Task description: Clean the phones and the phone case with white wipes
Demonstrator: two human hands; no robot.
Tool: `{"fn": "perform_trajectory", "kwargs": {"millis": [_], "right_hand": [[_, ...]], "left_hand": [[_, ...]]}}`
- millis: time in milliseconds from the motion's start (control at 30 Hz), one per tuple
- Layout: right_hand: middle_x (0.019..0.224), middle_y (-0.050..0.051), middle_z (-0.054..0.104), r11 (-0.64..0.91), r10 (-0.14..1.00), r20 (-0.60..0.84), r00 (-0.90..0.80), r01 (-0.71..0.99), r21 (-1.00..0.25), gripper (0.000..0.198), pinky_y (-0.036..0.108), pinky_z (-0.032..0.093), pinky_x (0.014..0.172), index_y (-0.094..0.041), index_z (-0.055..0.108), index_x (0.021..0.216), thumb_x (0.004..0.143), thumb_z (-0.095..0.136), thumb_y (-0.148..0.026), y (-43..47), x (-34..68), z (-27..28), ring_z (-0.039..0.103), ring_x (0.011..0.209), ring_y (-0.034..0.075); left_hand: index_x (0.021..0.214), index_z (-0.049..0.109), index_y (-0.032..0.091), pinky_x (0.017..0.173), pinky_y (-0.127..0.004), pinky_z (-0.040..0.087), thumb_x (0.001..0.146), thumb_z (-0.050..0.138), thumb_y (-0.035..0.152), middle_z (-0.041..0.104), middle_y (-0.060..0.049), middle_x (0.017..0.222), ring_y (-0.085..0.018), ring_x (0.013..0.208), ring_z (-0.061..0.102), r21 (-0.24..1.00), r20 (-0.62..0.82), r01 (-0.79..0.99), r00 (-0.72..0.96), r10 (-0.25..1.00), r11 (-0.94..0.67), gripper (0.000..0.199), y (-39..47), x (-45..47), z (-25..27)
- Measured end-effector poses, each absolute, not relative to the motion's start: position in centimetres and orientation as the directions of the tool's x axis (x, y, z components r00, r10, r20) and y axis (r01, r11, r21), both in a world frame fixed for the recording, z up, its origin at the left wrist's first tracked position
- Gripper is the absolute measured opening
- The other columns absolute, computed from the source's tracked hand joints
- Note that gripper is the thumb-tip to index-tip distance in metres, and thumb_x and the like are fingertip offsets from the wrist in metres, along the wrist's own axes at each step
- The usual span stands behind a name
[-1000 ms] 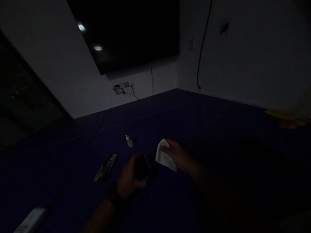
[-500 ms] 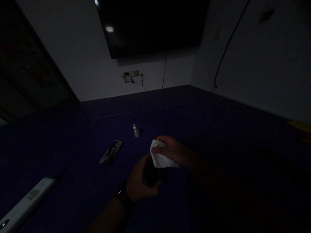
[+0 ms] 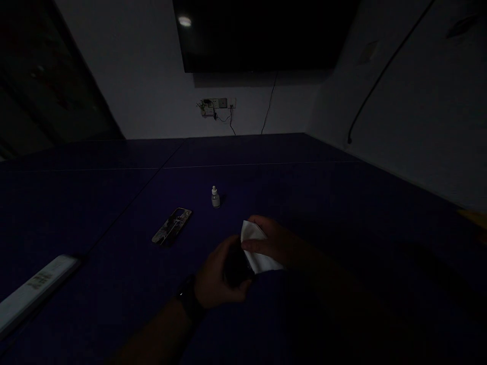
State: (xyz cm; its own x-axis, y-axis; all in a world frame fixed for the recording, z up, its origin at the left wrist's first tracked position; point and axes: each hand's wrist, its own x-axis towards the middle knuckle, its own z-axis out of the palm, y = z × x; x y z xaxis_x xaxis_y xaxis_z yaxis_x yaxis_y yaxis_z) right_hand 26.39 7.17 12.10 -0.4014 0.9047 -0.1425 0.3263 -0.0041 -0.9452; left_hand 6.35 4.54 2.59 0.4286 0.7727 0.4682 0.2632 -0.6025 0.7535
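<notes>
My left hand [image 3: 215, 281], with a dark watch on its wrist, is wrapped round a black phone [image 3: 236, 266], whose outline is barely visible in the dim light. A white cloth [image 3: 262, 261] is pinched between the thumb and fingers of my right hand [image 3: 270, 241]. The cloth lies against the right side of the phone, and part of it hangs below my fingers. Beyond my hands a small clear bottle with a white cap [image 3: 215, 197] stands upright. To its left a patterned phone case [image 3: 172, 226] lies flat on the dark blue table [image 3: 125, 284].
A long white bar-shaped object [image 3: 34, 291] lies at the left. At the back, wall sockets [image 3: 216, 105] with plugged cables sit below a large black screen [image 3: 266, 35]. A black cable [image 3: 380, 78] runs down the right wall. Something yellow [image 3: 472, 218] shows at the right edge.
The view has tilted and shifted slightly. My right hand and the cloth have moved a little down and right against the phone, which has turned in my left hand.
</notes>
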Motion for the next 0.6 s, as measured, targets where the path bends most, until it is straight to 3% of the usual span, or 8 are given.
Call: {"fn": "perform_trajectory", "kwargs": {"millis": [133, 367, 600], "right_hand": [[0.078, -0.002, 0.062, -0.023, 0.898, -0.149, -0.414, 0.294, -0.956, 0.048, 0.028, 0.042, 0.06, -0.023, 0.058, 0.097, 0.063, 0.084, -0.043, 7.5, 26.4, 11.7, 0.058, 0.072, 0.019], [0.082, -0.001, 0.063, -0.02, 0.843, -0.114, -0.526, 0.181, -0.983, 0.039, 0.027, 0.044, 0.064, -0.021, 0.06, 0.102, 0.076, 0.076, -0.046, 8.2, 26.9, 10.8, 0.058, 0.073, 0.017], [0.08, -0.002, 0.064, 0.245, 0.903, 0.082, -0.422, 0.35, -0.904, 0.019, 0.026, 0.041, 0.064, -0.021, 0.063, 0.094, 0.086, 0.066, -0.038, 8.4, 27.0, 11.4, 0.056, 0.071, 0.015]], "left_hand": [[0.143, 0.039, 0.02, 0.1, -0.046, 0.052, 0.068, 0.077, 0.024, 0.063, -0.014, 0.131, -0.033, 0.118, 0.064, 0.778, 0.437, 0.236, 0.462, 0.772, -0.582, 0.084, 4.7, 6.3, 2.9], [0.144, 0.04, 0.021, 0.103, -0.047, 0.051, 0.069, 0.078, 0.023, 0.063, -0.014, 0.133, -0.033, 0.12, 0.063, 0.803, 0.426, 0.192, 0.477, 0.769, -0.564, 0.084, 4.8, 6.3, 3.0], [0.145, 0.04, 0.021, 0.105, -0.047, 0.049, 0.069, 0.078, 0.025, 0.063, -0.013, 0.135, -0.033, 0.121, 0.063, 0.802, 0.438, 0.177, 0.474, 0.764, -0.57, 0.085, 4.9, 6.3, 2.8]]}}
